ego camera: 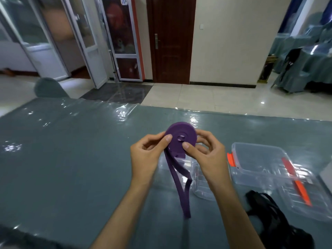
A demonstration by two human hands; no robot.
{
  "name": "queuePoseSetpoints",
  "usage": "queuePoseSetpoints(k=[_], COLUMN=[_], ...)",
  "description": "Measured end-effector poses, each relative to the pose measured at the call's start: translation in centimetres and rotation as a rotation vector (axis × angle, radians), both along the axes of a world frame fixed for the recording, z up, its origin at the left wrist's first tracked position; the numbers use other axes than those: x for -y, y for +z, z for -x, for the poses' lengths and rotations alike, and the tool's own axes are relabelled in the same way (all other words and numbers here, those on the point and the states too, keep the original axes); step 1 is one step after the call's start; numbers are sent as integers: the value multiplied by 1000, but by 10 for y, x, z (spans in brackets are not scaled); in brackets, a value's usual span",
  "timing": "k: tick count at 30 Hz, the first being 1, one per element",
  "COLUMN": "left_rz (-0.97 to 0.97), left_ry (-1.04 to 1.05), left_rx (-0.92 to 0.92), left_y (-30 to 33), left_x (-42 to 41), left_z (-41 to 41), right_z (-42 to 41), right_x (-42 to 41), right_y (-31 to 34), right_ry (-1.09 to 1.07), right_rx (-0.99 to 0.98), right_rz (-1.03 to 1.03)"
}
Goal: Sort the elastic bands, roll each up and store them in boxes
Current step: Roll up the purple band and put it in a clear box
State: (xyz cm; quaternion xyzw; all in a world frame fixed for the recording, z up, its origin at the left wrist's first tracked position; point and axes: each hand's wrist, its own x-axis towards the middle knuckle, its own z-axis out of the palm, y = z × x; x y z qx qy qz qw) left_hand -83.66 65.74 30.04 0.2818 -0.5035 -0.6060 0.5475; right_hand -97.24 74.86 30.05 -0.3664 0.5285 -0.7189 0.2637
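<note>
Purple elastic band [179, 139], mostly coiled, is being pinched by left hand [145, 155] and right hand [206, 155] above worktop [71, 150]; tail is hanging loose.

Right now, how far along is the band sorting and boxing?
Done: nothing boxed; both clear boxes look empty. In hand: left hand and right hand pinch the purple band, mostly coiled, its tail hanging loose. Left: finish this roll, box it, then the black bands.

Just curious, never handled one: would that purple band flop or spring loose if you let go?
Probably floppy: the purple band's unrolled tail hangs limp. The coil likely unwinds, since the left hand and right hand both pinch it.
</note>
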Motion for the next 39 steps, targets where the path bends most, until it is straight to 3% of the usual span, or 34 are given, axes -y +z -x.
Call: queuePoseSetpoints(k=[6,11,18,25,33,39], left_rz=[22,32,129,120,93,114], left_ry=[-192,-182,-171,-204,-257,-274], left_rx=[88,124,225,133,63,119], left_y=[-12,-13,-5,15,17,8], left_x=[-21,-20,1,34,69,93], left_z=[-4,-6,-20,-14,-12,-19], right_z=[8,3,23,35,16,14], right_x=[-17,-20,-13,10,50,66], right_y=[-15,-27,-12,24,8,-18], right_ry=[35,58,62,123,-18,47], right_rx=[101,178,44,-106,56,97], right_rz=[38,23,-81,4,87,41])
